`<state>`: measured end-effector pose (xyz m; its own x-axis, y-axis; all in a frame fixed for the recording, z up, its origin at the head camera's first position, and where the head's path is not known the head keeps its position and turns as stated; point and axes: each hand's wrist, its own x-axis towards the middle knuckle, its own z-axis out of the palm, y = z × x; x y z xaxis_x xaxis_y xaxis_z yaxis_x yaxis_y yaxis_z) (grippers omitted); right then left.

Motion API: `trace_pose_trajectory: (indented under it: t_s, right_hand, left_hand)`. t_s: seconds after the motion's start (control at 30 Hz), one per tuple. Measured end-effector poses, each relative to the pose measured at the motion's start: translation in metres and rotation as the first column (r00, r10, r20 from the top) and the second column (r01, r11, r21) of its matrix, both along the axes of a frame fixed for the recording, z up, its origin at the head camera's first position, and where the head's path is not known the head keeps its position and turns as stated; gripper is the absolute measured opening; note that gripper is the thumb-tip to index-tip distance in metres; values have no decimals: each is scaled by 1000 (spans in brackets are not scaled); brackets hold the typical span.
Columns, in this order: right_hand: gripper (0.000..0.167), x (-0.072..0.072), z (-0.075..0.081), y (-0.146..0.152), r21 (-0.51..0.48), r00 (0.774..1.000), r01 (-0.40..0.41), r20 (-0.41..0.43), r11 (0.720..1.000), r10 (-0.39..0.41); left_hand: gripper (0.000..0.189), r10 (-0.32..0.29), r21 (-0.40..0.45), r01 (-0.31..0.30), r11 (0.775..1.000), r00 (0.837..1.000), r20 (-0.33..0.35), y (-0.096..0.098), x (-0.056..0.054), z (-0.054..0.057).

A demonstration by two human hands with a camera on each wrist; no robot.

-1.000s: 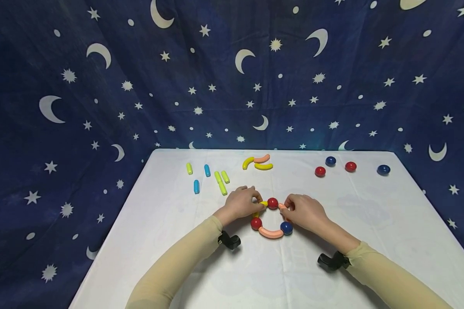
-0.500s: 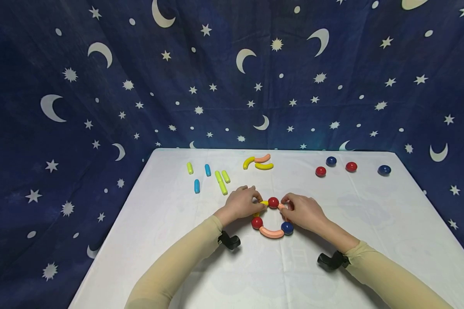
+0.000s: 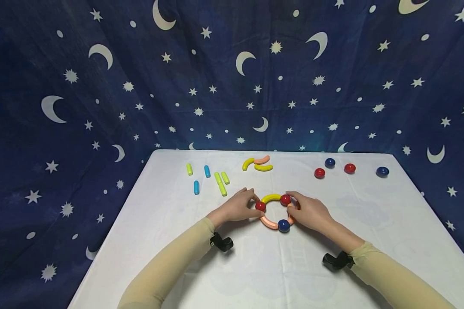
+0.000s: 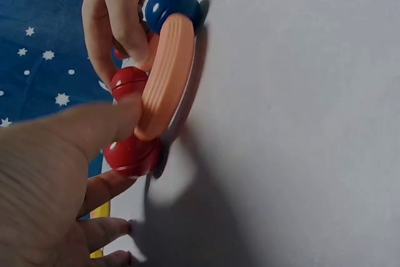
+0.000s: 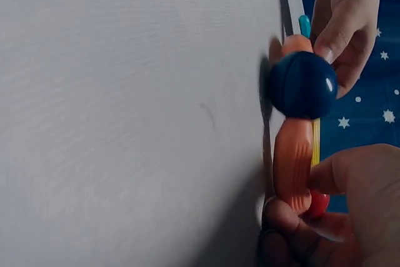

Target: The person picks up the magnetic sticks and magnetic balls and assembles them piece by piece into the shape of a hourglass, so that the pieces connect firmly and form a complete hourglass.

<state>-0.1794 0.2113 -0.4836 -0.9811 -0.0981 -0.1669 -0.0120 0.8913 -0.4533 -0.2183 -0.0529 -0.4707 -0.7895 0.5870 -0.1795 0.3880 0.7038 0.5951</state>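
On the white table lies a ring of red and blue balls joined by curved bars. My left hand [image 3: 236, 207] pinches its left side at a red ball [image 3: 261, 206], the thumb also against the end of an orange curved bar [image 4: 169, 73]. My right hand [image 3: 311, 212] pinches the right-hand orange curved bar [image 5: 294, 164], close to the second red ball [image 3: 285, 200]. A yellow curved bar [image 3: 270, 198] spans the far side between the red balls. The blue ball [image 3: 284, 225] sits at the near side, joining both orange bars.
Several short green and blue bars [image 3: 196, 187] are at the back left of the table [image 3: 232, 274]. Loose curved bars [image 3: 263, 168] lie at the back middle. Red and blue balls [image 3: 319, 173] are at the back right. A star-and-moon cloth [image 3: 216, 64] hangs behind.
The ring has turned clockwise between my hands: the left red ball moved up, the top red ball went right, the blue ball shifted left. The yellow bar now shows along the far side.
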Motion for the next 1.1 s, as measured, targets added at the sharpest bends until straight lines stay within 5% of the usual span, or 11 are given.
trace_pose_trajectory:
  t_s: [0.27, 0.4, 0.67, 0.8, 0.93, 1.1]
  right_hand:
    - [37, 3, -5, 19, -115, 988, -102, -126, 988, 88]
    - [40, 1, -11, 31, -170, 978, -149, -173, 974, 120]
    - [43, -4, -17, 38, -321, 982, -186, -95, 929, 164]
    - [41, -4, -19, 36, -342, 983, -181, -66, 922, 169]
    - [41, -4, -20, 36, -355, 985, -171, -55, 919, 163]
    - [40, -5, -21, 37, -354, 985, -170, -52, 919, 162]
  left_hand:
    - [31, 48, 29, -47, 998, 998, -47, 1, 0, 0]
    - [33, 60, 33, -57, 998, 996, -70, 2, -1, -1]
    - [37, 50, 52, -46, 998, 996, -77, 0, -2, -3]
    - [38, 102, 103, -97, 990, 994, -47, -9, -1, 5]
    - [35, 213, 154, -201, 967, 975, -66, -28, -7, 16]
    - [34, 344, 167, -320, 932, 929, -135, -66, -25, 28]
